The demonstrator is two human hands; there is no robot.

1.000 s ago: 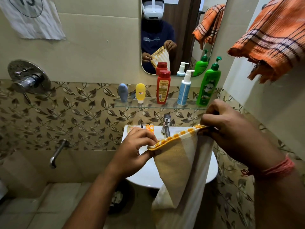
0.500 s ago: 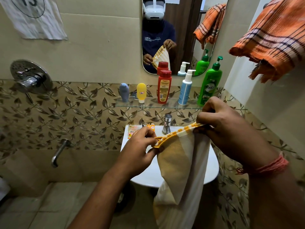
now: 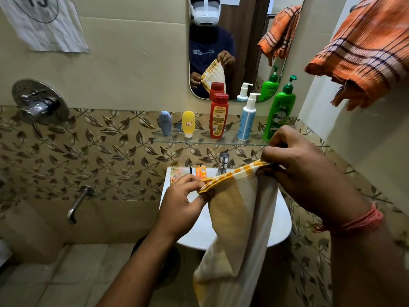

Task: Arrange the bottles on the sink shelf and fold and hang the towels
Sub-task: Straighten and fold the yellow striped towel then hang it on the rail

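Left hand and right hand, apart, each pinch the yellow-checked top hem of a striped beige cloth towel above the white basin's front edge.

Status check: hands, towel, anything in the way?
Left hand and right hand pinching yellow towel top edge, over sink. Five bottles upright on shelf. Nothing blocking.

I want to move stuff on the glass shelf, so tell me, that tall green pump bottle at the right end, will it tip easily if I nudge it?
Probably yes. The green pump bottle is the tallest on the glass shelf, narrow-based with a pump on top, so a high nudge may topple it. The smooth glass likely lets it slide, and it stands near the shelf's right end.
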